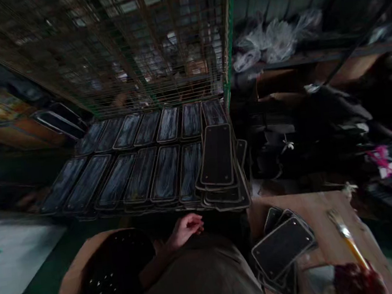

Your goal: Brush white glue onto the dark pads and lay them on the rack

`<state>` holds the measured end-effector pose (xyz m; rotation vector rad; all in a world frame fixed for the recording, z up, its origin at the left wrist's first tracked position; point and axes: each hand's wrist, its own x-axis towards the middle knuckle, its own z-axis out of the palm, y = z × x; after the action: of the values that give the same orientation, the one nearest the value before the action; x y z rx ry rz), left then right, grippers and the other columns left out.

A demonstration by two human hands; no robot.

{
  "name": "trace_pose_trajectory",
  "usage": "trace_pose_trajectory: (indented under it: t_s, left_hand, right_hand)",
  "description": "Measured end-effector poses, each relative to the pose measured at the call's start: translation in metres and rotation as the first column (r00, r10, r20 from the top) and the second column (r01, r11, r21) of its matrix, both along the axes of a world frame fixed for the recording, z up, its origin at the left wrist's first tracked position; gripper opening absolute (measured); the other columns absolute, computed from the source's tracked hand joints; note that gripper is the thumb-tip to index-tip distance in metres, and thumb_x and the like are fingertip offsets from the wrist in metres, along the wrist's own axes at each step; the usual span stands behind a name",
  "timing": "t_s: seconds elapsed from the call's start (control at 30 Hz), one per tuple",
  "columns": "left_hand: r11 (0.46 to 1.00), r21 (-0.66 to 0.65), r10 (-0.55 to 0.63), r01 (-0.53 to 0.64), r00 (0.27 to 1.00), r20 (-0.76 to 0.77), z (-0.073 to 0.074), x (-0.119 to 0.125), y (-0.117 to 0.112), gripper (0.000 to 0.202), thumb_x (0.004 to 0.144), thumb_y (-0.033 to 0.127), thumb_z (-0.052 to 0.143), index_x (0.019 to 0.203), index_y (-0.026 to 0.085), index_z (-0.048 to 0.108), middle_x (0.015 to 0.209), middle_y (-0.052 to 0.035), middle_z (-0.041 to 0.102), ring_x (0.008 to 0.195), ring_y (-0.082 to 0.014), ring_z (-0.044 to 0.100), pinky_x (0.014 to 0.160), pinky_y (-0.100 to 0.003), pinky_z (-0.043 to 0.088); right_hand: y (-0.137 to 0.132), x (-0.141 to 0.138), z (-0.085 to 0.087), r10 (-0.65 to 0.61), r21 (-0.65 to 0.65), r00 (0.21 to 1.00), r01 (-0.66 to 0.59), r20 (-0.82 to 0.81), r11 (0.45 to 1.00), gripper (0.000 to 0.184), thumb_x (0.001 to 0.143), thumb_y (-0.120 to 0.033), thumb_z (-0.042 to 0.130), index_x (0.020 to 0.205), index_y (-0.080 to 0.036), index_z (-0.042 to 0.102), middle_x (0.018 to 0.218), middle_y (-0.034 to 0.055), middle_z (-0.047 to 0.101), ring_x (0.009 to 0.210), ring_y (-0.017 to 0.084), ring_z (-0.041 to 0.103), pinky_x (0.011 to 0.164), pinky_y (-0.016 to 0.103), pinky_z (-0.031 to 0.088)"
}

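Note:
My left hand is above my lap, just in front of the near edge of the rack. Its fingers are curled in, and I make out nothing in them. Beyond it, dark rectangular plates with rounded corners and pale edges lie in two rows, many with streaky bluish-grey faces. A stack of darker plates overlaps the right end of the rows. My right hand is not visible.
On a wooden board at the right lie more dark plates and a yellow-handled brush beside a dark red mass. Wire mesh rises behind the rows. Shelving with clear plastic bags stands back right; a white sheet is left.

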<state>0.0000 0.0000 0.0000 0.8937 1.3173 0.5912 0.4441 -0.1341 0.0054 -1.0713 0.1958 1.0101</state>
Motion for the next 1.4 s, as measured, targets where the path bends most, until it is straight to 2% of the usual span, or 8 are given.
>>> trace_pose_trajectory:
  t_s: [0.13,0.43,0.57,0.67,0.8,0.97,1.2,1.4]
  left_hand:
    - [0.995,0.093,-0.032,0.032,0.999,0.000,0.016,-0.010,0.015,0.055,0.071,0.065,0.066,0.087,0.012,0.065,0.071,-0.0038,0.064,0.055,-0.0103,0.055,0.052,-0.023,0.042]
    - [0.932,0.332,-0.090,0.144,0.981,-0.173,0.045,-0.027,0.108,0.039,0.086,0.054,0.049,0.084,0.016,0.059,0.050,0.0065,0.046,0.044,-0.0092,0.044,0.047,-0.021,0.032]
    - [0.884,0.340,-0.188,0.319,0.911,-0.367,0.041,-0.019,0.131,0.037,0.088,0.049,0.047,0.078,0.017,0.061,0.051,0.0037,0.053,0.052,-0.0120,0.053,0.054,-0.022,0.035]
    - [0.881,0.313,-0.185,0.354,0.868,-0.461,0.039,-0.015,0.137,0.035,0.087,0.048,0.050,0.076,0.017,0.061,0.056,0.0009,0.058,0.058,-0.0137,0.057,0.058,-0.023,0.036]
    - [0.904,0.255,-0.153,0.343,0.817,-0.556,0.038,-0.009,0.140,0.034,0.085,0.049,0.054,0.077,0.017,0.061,0.070,-0.0036,0.066,0.069,-0.0167,0.062,0.063,-0.025,0.037]
    - [0.936,0.181,-0.131,0.302,0.776,-0.617,0.045,-0.002,0.139,0.029,0.085,0.045,0.057,0.086,0.016,0.063,0.081,-0.0055,0.070,0.079,-0.0178,0.065,0.069,-0.025,0.040]
    - [0.952,0.122,-0.149,0.280,0.775,-0.614,0.049,0.005,0.139,0.026,0.083,0.042,0.060,0.081,0.017,0.067,0.078,-0.0064,0.070,0.078,-0.0190,0.065,0.064,-0.026,0.039]
    - [0.953,0.171,-0.121,0.248,0.836,-0.535,0.043,0.007,0.137,0.028,0.083,0.041,0.059,0.078,0.015,0.068,0.067,-0.0032,0.066,0.066,-0.0148,0.060,0.057,-0.024,0.034]
  right_hand:
    - [0.074,-0.052,0.043,0.108,0.116,0.981,-0.128,0.164,0.985,0.020,0.079,-0.032,0.076,0.096,-0.026,0.067,0.071,-0.0037,0.058,0.063,0.008,0.059,0.057,0.018,0.058]
    - [0.198,-0.168,0.109,0.247,0.077,0.853,-0.316,0.460,0.946,0.032,0.082,-0.039,0.071,0.107,-0.020,0.067,0.078,-0.0016,0.067,0.071,0.011,0.066,0.068,0.023,0.058]
    - [0.235,-0.197,0.127,0.291,-0.045,0.599,-0.390,0.746,0.920,0.040,0.085,-0.044,0.066,0.115,-0.018,0.063,0.084,0.0034,0.071,0.073,0.018,0.070,0.067,0.029,0.059]
    - [0.269,-0.198,0.130,0.351,-0.200,0.273,-0.458,0.896,0.866,0.037,0.090,-0.046,0.059,0.115,-0.019,0.062,0.082,0.0036,0.071,0.071,0.019,0.070,0.065,0.030,0.058]
    - [0.318,-0.188,0.122,0.356,-0.404,-0.197,-0.538,0.914,0.740,0.034,0.096,-0.045,0.046,0.116,-0.021,0.060,0.087,0.0037,0.072,0.079,0.019,0.071,0.075,0.031,0.057]
    - [0.372,-0.178,0.115,0.208,-0.525,-0.556,-0.505,0.805,0.685,0.032,0.099,-0.041,0.042,0.121,-0.024,0.058,0.097,0.0034,0.074,0.087,0.020,0.071,0.074,0.029,0.056]
    - [0.409,-0.172,0.109,0.074,-0.577,-0.767,-0.412,0.638,0.706,0.031,0.100,-0.036,0.040,0.119,-0.022,0.060,0.096,0.0032,0.074,0.082,0.019,0.072,0.059,0.025,0.050]
    - [0.367,-0.169,0.110,0.093,-0.633,-0.757,-0.464,0.646,0.620,0.030,0.100,-0.036,0.041,0.119,-0.023,0.061,0.089,0.0014,0.074,0.073,0.017,0.071,0.058,0.024,0.050]
